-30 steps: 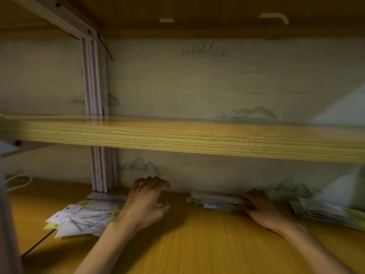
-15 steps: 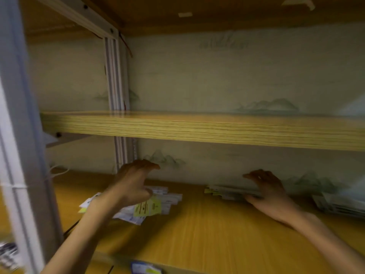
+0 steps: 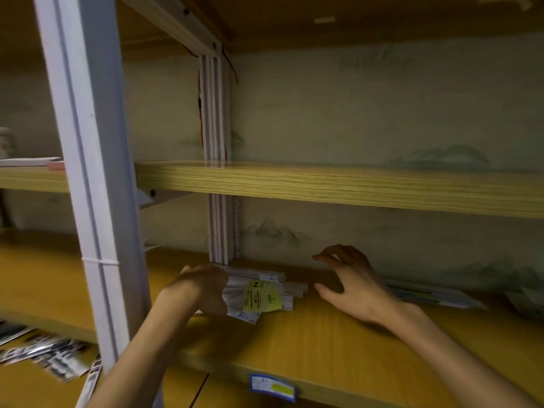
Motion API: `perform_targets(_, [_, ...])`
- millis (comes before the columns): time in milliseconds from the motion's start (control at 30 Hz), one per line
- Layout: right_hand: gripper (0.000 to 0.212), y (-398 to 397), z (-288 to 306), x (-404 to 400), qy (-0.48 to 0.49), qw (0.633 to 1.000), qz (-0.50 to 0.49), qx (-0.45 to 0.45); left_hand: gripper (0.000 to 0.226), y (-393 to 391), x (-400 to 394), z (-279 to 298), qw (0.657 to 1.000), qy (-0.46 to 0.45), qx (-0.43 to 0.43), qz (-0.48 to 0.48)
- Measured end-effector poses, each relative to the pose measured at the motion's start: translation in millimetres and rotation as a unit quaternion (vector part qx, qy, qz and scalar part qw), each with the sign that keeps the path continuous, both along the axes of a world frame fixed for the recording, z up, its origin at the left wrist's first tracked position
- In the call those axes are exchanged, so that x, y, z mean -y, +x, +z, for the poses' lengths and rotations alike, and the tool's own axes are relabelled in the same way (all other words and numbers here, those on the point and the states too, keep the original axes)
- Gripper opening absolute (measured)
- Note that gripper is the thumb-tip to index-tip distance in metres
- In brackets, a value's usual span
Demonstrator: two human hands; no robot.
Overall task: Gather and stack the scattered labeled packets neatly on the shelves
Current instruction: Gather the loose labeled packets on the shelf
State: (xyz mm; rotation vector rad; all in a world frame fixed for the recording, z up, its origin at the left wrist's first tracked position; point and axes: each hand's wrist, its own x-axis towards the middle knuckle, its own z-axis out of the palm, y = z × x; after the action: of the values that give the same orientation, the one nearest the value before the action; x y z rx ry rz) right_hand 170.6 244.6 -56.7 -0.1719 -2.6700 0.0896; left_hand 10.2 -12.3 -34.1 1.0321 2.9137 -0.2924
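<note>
Wooden shelf (image 3: 338,343): left hand (image 3: 206,290) grasps fanned packets (image 3: 259,295); right hand (image 3: 350,281) released, hovering. Loose bundle may slip and scatter.

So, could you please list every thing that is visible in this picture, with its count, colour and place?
packet bundle: one, white with a yellow label, lower shelf, at the left hand
flat packets: one low pile, pale, lower shelf behind the right hand
scattered packets: several, black and white, bottom left
shelf boards: wood, yellow-brown
upright posts: two, white
shelf tag: one, blue, lower shelf edge
left hand: grips the bundle
right hand: open, above the shelf
</note>
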Motion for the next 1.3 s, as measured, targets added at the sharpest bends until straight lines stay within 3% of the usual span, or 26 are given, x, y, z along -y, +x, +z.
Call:
perform_targets(67, [0.059,-3,2,11,0.002,1.0,0.0,-0.002,0.036,-2,-1,-2,1.0,-0.002,-0.002,0.001])
perform_targets(367, [0.06,-10,-5,37,-0.002,1.0,0.025,0.001,0.063,-4,2,1,0.998,0.045,0.02,-0.026])
perform_targets(667, [0.091,-8,20,47,0.057,0.998,0.038,-0.003,0.078,21,-27,14,0.972,0.199,-0.085,-0.096])
perform_targets(833, [0.083,-9,29,44,0.072,0.997,0.014,-0.001,0.076,35,-51,19,0.95,0.247,-0.091,-0.167])
perform_targets(967, [0.071,-6,27,44,0.081,0.997,0.003,0.005,0.077,44,-57,17,0.951,0.235,-0.095,-0.177])
perform_targets(1133, [0.068,3,22,25,0.101,0.995,-0.011,0.012,0.105,39,-36,20,0.971,0.164,-0.106,-0.134])
perform_targets(1300, [0.063,29,22,-8,0.105,0.993,-0.053,0.009,0.078,26,-4,10,0.995,-0.003,-0.073,-0.063])
